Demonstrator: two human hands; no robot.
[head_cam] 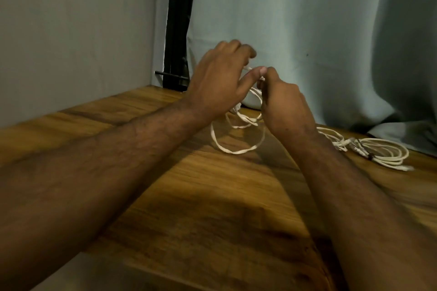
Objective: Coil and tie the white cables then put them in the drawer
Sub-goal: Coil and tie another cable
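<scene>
Above the table (212, 196), both hands pinch the white cable (238, 149), loops hanging below them.

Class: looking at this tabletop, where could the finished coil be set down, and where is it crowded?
Bare wood shows on the table left of the left hand, and near the front edge between the forearms. It is crowded under both hands, where the loose cable hangs, and right of the right hand, by the coiled cable.

A wooden bench (212, 196) with dark, streaked grain fills the foreground. A plain grey wall (78, 30) stands at the left. A pale blue-grey curtain (295, 19) hangs behind, its folds pooling on the bench. A black post (181, 19) rises between them. The light is dim and warm.
</scene>
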